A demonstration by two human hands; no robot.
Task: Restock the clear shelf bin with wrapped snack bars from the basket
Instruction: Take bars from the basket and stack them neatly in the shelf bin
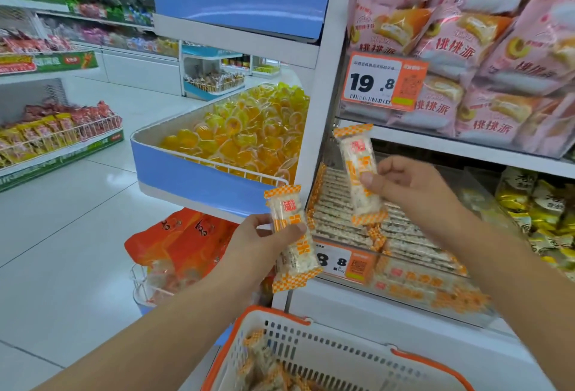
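At the bottom of the frame sits the white-and-orange basket with wrapped snack bars inside. Above it, the left hand pinches one orange-checked snack bar; the right hand pinches a second bar over the clear shelf bin, already lined with bars. A price tag fronts the bin. Left of centre stands a jelly cup tray; open floor fills the lower left.

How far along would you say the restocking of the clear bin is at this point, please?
Partly done: the clear shelf bin already holds rows of wrapped bars. In hand: the right hand holds one snack bar up in front of the bin, and the left hand holds a second bar lower down, neither placed yet. Left: more bars lie in the basket below.
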